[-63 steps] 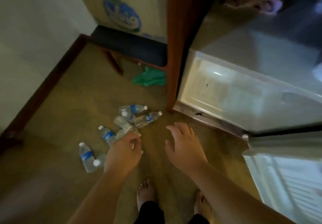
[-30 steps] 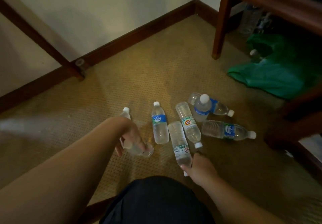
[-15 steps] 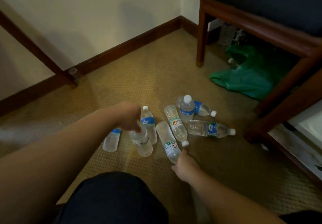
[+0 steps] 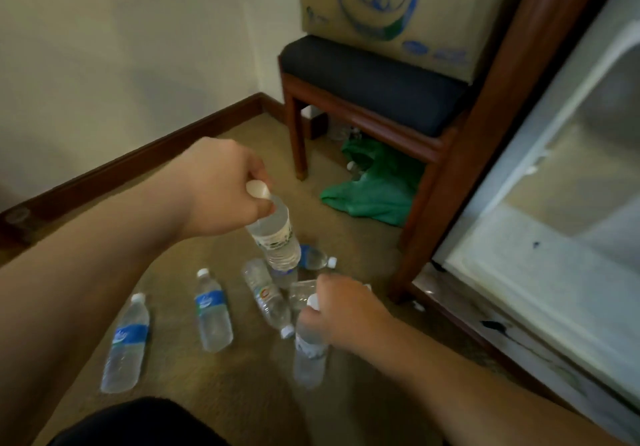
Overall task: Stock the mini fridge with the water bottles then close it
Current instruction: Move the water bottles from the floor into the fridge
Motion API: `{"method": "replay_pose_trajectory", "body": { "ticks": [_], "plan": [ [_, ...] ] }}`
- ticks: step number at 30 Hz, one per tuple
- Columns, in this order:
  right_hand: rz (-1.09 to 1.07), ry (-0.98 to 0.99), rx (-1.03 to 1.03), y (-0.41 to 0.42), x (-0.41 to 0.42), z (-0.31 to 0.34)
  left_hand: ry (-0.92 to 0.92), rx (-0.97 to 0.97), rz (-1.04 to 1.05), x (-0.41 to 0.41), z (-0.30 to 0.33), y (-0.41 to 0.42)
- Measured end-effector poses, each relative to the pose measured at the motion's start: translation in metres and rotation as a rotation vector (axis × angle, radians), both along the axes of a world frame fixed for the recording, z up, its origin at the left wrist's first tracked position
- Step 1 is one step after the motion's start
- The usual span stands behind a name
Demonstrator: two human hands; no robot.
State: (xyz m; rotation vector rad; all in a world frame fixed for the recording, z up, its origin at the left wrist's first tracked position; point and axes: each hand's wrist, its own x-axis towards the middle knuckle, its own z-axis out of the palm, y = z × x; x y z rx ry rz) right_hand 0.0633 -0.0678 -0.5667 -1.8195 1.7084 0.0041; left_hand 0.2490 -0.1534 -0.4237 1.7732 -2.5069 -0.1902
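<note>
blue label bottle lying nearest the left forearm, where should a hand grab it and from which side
Probably round the middle, at the blue label bottle's label band, coming straight down from above. It lies flat on the carpet, cap pointing away, with bare floor on both long sides, so fingers can wrap the round body. The cap end is narrower and likelier to slip.

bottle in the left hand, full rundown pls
The bottle in the left hand is a small clear plastic water bottle with a white cap and a pale label with green print around its upper body; ribbed lower section, looks full. The left hand grips it by the neck, fingers curled just below the cap. It hangs off the carpet, cap up, base tilted toward the fridge side, above the bottles lying on the floor. Only the hand visibly touches it.
</note>
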Motion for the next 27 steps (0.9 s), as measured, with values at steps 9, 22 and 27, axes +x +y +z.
{"method": "replay_pose_trajectory", "body": {
  "ticks": [9, 22, 27],
  "plan": [
    [-0.505, 0.022, -0.501, 0.075, -0.182, 0.089, 0.269, -0.075, -0.346, -0.111, 0.037, 0.004],
    [-1.088, 0.120, -0.824, 0.094, -0.366, 0.069, 0.447, -0.007, -0.688, -0.235, -0.028, 0.013],
    [-1.341, 0.067, -0.883, 0.077, -0.405, 0.055, 0.469, -0.021, -0.740, -0.248, -0.043, 0.010]
  ]
}}
